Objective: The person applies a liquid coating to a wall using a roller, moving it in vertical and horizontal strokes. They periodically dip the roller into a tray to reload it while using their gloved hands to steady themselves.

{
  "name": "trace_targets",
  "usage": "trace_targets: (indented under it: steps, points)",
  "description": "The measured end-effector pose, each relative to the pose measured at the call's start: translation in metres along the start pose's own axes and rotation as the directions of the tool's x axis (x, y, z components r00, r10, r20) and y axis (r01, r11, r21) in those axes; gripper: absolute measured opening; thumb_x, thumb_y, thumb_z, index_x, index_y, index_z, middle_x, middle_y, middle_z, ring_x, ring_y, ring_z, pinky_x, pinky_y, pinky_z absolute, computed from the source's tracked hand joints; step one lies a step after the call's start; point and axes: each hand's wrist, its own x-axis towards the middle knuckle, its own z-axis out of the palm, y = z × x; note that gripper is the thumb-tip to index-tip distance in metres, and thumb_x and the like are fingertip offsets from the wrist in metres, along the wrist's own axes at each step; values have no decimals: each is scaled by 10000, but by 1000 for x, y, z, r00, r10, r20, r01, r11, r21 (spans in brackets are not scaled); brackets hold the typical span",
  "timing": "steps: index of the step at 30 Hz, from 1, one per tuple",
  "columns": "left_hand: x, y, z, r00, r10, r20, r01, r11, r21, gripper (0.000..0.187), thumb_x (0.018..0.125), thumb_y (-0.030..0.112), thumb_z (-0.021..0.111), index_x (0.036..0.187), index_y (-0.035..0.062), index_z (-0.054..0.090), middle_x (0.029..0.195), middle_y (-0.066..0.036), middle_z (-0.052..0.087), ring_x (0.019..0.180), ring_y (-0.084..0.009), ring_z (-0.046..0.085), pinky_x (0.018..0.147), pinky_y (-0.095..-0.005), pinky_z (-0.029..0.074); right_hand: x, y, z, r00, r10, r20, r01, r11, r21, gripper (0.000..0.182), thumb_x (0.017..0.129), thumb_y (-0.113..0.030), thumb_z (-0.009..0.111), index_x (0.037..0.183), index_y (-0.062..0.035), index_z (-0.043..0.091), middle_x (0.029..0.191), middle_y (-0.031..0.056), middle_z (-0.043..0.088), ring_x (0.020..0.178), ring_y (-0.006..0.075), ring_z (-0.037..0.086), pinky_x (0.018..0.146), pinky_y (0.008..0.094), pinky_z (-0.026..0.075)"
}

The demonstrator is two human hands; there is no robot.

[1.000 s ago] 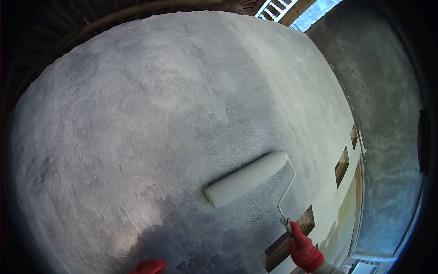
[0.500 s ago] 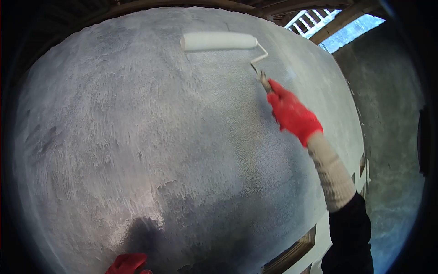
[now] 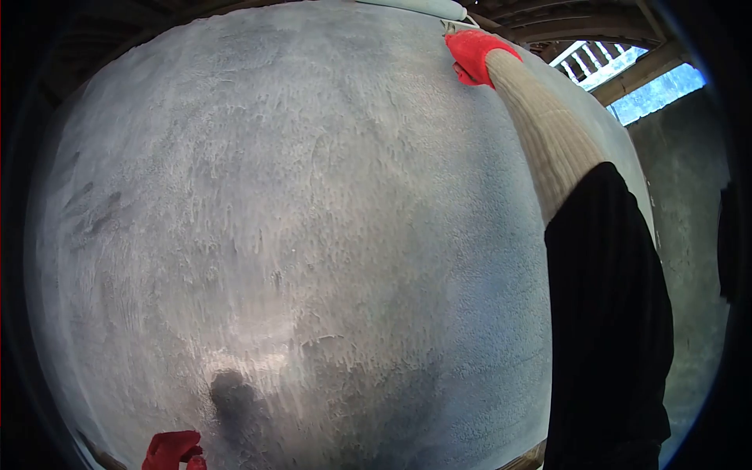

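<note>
My right hand (image 3: 475, 56), in a red glove, is closed round the handle of a paint roller. The white roller (image 3: 419, 7) lies against the top edge of a grey, rough plaster wall (image 3: 313, 204), partly cut off by the frame's upper border. Low at the left, my left hand (image 3: 174, 449), also red-gloved, shows only in part near the wall's foot. Its fingers are curled, and what they hold, if anything, cannot be made out. Smoother, stippled wet-looking coating covers the wall's right side.
Wooden roof beams (image 3: 580, 30) run above the wall. At the upper right is a bright opening (image 3: 658, 90) with slats beside it. A darker side wall (image 3: 685, 157) stands at the right. Part of a wooden frame (image 3: 526, 458) shows at the bottom.
My right hand has pushed the roller upward to the wall's top edge, with the arm stretched further. My left hand has shifted slightly left. The view has turned a little.
</note>
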Motion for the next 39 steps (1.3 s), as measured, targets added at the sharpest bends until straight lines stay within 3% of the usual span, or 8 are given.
trace_targets:
  steps: [9, 10, 14, 17, 18, 24, 26, 39]
  points:
    - [-34, -5, -14, 991, -135, 15, 135, 988, -70, 224, 919, 70, 526, 1121, -17, 567, 1023, -104, 593, 856, -179, 584, 763, -269, 471, -81, -14, 8, 1000, 21, -24, -19, 999, 47, 291, 860, -218, 498, 1015, 18, 569, 1000, 156, 638, 838, 318, 631, 789, 392, 471]
    - [-36, -4, -16, 991, -130, 30, 132, 989, -69, 224, 919, 70, 526, 1121, -17, 567, 1023, -104, 593, 856, -179, 584, 763, -269, 471, -93, 11, 13, 919, -383, -88, 331, 875, -354, 312, 875, -239, 493, 1048, 14, 551, 1083, 153, 607, 819, 331, 632, 778, 385, 477]
    - [-33, -2, -22, 987, -94, 129, 122, 966, -229, 229, 926, 85, 513, 1130, -7, 564, 1035, -108, 586, 845, -187, 578, 765, -282, 467, -229, -19, 10, 972, 235, 4, -225, 926, 305, 472, 946, -282, 442, 1358, -57, 398, 825, 77, 568, 645, 142, 545, 549, 317, 482]
    - [-27, -7, -34, 979, 19, 202, 34, 966, -255, 233, 935, 113, 500, 1129, 0, 560, 1043, -115, 576, 853, -193, 573, 760, -293, 460, -331, 22, 39, 963, -170, -209, 185, 981, 57, 464, 938, -204, 465, 1346, 1, 384, 955, 194, 626, 695, 250, 597, 677, 371, 500]
    - [-25, -10, -40, 975, 31, 219, 28, 965, -261, 233, 935, 113, 500, 1129, 0, 560, 1043, -115, 576, 853, -193, 573, 760, -293, 460, -380, 4, 33, 995, 31, -93, -22, 995, 94, 482, 907, -186, 510, 1338, -11, 383, 944, 286, 599, 832, 430, 593, 692, 452, 479]
    - [-25, -34, -58, 930, 143, 339, -72, 974, -213, 251, 938, 148, 499, 1134, 4, 562, 1044, -110, 576, 858, -199, 575, 763, -298, 463, -633, -41, 10, 935, 292, 201, -332, 920, 208, 592, 843, -33, 521, 1389, -19, 294, 836, 218, 622, 713, 308, 647, 642, 357, 494]
    - [-23, -44, -60, 914, 144, 379, -60, 973, -224, 250, 938, 140, 493, 1132, 0, 563, 1054, -113, 576, 867, -205, 581, 768, -299, 468, -725, -51, 4, 653, 596, 468, -728, 665, 169, 620, 823, -20, 499, 1402, -19, 278, 987, 231, 614, 788, 302, 640, 706, 367, 494]
    - [-18, -45, -41, 912, 53, 406, 101, 932, -348, 255, 938, 92, 440, 1130, -24, 561, 1052, -126, 579, 861, -204, 580, 780, -307, 471, -569, -57, 18, 934, 312, 176, -352, 890, 290, 592, 852, 17, 491, 1404, -64, 296, 977, 217, 618, 683, 200, 622, 632, 282, 489]
